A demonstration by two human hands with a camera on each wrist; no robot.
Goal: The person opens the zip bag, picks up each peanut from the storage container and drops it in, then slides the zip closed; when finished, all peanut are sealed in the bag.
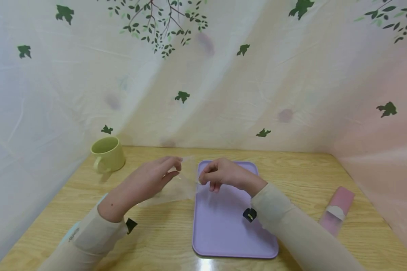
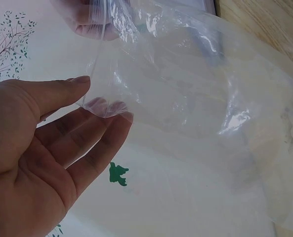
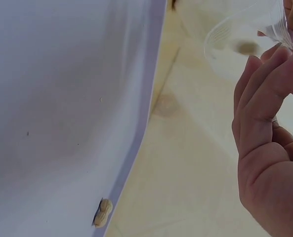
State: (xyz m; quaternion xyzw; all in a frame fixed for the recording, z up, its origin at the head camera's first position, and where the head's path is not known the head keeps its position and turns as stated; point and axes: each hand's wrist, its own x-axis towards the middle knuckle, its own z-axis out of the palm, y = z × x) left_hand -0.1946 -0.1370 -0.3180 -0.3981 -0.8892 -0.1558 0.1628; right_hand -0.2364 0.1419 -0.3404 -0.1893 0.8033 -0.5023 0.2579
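A clear plastic zip bag point(image 1: 183, 190) hangs between my two hands over the table, beside a lilac tray point(image 1: 224, 229). My left hand point(image 1: 152, 177) holds the bag's zip edge, its thumb point(image 2: 62, 94) on one side and the fingers behind the plastic in the left wrist view. My right hand point(image 1: 225, 175) is above the tray's far left part and pinches the bag's gathered edge between thumb and fingertips. In the right wrist view a peanut point(image 3: 103, 213) in its shell lies near a tray corner. Whether the bag holds anything is unclear.
A yellow-green mug point(image 1: 110, 154) stands at the back left. To the right lies a pink packet point(image 1: 339, 205) with a pale band. Something light blue point(image 1: 69, 231) is mostly hidden beneath the left forearm. Printed cloth point(image 1: 224, 94) hangs behind the wooden table point(image 1: 298, 169).
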